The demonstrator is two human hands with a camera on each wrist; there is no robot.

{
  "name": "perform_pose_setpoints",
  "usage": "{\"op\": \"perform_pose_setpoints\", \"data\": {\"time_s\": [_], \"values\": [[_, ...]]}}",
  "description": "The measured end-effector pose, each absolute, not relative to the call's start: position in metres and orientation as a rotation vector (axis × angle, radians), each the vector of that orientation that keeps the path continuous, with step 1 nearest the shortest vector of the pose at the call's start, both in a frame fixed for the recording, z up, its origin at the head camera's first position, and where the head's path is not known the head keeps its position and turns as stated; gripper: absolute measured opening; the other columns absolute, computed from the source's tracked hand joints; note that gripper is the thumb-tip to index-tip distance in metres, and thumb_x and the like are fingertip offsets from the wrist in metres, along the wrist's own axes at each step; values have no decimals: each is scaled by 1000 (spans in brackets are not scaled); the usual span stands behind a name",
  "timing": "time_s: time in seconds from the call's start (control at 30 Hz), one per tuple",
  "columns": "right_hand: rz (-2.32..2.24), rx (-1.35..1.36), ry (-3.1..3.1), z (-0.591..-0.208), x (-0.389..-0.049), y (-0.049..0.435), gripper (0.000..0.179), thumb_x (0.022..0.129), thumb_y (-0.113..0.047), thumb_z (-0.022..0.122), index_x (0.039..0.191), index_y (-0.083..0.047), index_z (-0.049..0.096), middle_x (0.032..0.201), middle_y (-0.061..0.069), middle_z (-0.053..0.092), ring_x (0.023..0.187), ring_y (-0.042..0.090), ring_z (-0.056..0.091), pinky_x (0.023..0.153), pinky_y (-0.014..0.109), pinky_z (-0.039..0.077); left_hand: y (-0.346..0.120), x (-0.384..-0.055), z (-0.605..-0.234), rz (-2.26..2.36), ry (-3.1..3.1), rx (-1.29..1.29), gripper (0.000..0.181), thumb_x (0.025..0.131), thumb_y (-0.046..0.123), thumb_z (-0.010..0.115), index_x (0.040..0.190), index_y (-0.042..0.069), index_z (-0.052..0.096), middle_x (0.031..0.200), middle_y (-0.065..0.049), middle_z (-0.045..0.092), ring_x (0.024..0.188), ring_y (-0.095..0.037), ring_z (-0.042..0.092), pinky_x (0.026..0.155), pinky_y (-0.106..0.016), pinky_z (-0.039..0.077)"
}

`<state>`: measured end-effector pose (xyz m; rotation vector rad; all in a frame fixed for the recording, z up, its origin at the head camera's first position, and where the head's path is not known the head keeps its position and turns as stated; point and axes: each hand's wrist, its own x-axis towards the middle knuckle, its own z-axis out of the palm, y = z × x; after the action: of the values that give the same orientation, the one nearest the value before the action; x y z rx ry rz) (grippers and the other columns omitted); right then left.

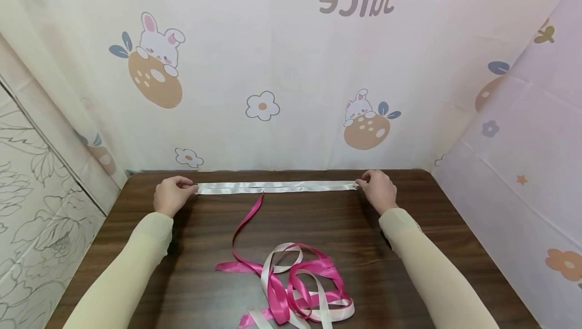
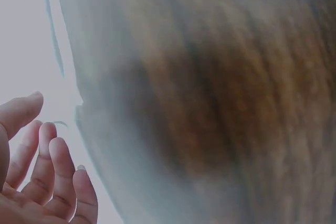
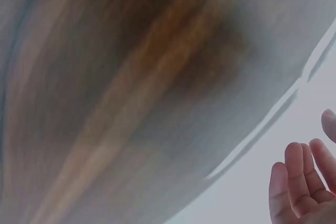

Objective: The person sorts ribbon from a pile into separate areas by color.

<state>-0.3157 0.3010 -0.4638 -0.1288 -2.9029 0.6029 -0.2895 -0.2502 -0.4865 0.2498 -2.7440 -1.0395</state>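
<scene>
Two white satin ribbon strips (image 1: 277, 186) lie side by side near the table's back edge, a thin dark gap between them. My left hand (image 1: 172, 196) is at their left end, fingertips right at the ribbon. At the right end, my right hand (image 1: 378, 191) has its fingertips by the tip of the strips. The left wrist view shows the left hand's thumb (image 2: 23, 111) apart from its loosely bent fingers. Likewise, relaxed fingers (image 3: 296, 174) and a separate thumb show in the right wrist view. A narrow pink ribbon (image 1: 243, 223) reaches up to the white strips.
Toward the front middle of the brown wooden table (image 1: 200, 268) sits a loose tangle of pink and white ribbons (image 1: 295, 288). Behind the table hangs a pale printed curtain (image 1: 295, 66), with more patterned cloth at both sides.
</scene>
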Motion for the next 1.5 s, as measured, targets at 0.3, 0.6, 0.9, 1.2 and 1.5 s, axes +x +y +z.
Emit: {"op": "perform_pose_setpoints", "data": {"time_s": [0.3, 0.6, 0.9, 1.2, 1.5], "values": [[588, 8, -2832, -449, -301, 300, 27, 98, -34, 70, 102, -8, 75, 100, 14, 74, 90, 31, 67, 70, 51, 52, -230, -281, -462, -1026, -2733, 65, 23, 93, 26, 76, 104, 5, 78, 100, -17, 78, 90, -32, 70, 73, -35, 50], [595, 86, -2831, -440, -286, 286, 23, 97, -31, 71, 106, -10, 75, 101, 11, 72, 91, 28, 66, 73, 49, 51, -216, -273, -457, -1015, -2750, -31, 24, 94, 26, 75, 106, 5, 77, 102, -17, 76, 95, -33, 69, 80, -46, 54], [627, 231, -2862, -447, -270, 277, 28, 97, -28, 73, 114, -6, 73, 105, 12, 73, 94, 29, 67, 78, 50, 55, -203, -265, -465, -1140, -2819, -260, 31, 93, 19, 76, 119, 2, 72, 120, -20, 74, 112, -38, 69, 96, -54, 55], [686, 446, -2847, -452, -249, 255, 24, 94, -22, 77, 113, -7, 75, 107, 8, 75, 94, 26, 69, 82, 47, 57, -183, -253, -474, -1137, -2928, -434, 44, 96, 22, 73, 133, 0, 65, 137, -20, 67, 133, -41, 59, 111, -59, 45], [713, 617, -2904, -461, -225, 232, 28, 95, -25, 76, 118, -9, 74, 114, 5, 75, 108, 25, 72, 93, 48, 58, -159, -237, -484, -1098, -3010, -655, 57, 94, 24, 76, 143, 0, 57, 145, -19, 61, 137, -39, 56, 113, -57, 45]]}}
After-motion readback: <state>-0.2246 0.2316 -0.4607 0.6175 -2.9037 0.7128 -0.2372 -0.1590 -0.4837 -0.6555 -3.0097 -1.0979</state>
